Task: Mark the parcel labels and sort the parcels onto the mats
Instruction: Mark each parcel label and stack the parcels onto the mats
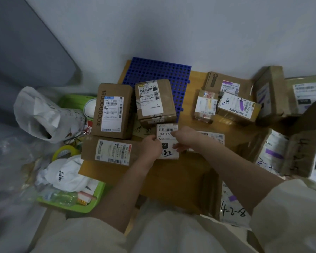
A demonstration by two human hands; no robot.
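Observation:
A small white-labelled parcel (167, 136) lies in the middle of the wooden board (171, 179). My left hand (150, 146) grips its left edge and my right hand (183, 138) holds its right edge. Black handwriting shows on the label's lower part. A blue perforated mat (179, 77) lies at the back with a brown parcel (154, 101) partly on it. Two more brown parcels, one upright-labelled (112, 111) and one long (109, 151), sit to the left. No pen is visible in either hand.
Several marked parcels (237, 106) cluster at the right and far right (306, 154). A green tray (66, 199) with a white bag, bottle and yellow tape roll (65, 151) stands at the left. A parcel marked 4-2-8 (233, 210) lies near my right arm.

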